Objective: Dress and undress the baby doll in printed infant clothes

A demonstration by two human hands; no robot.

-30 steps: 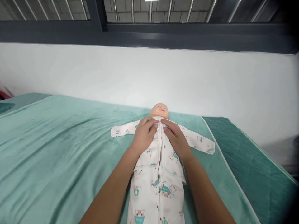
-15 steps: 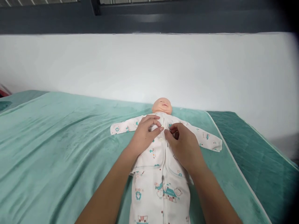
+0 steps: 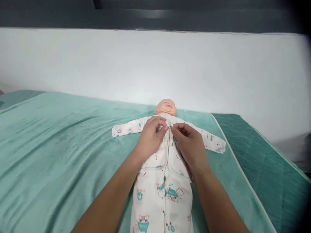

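A baby doll lies on its back, arms spread, in a white printed long-sleeved jacket and matching pants. My left hand pinches one front edge of the jacket just below the neck. Opposite it, my right hand pinches the other edge, its thumb and fingertips almost meeting the left ones. Between the fingertips a small pale button or snap partly shows. Lower down, another pale fastener sits on the front, where the edges lie apart. My fingers hide part of the chest.
A light green plush blanket with folds lies under the doll. At the right a darker green quilted cover shows beyond its pale edge. Behind the doll's head rises a white wall, with a dark frame above.
My right fingertips have moved up and in to meet the left ones at the jacket's edge, closing on the fabric. The view has tilted slightly downward and the doll appears shifted a little left.
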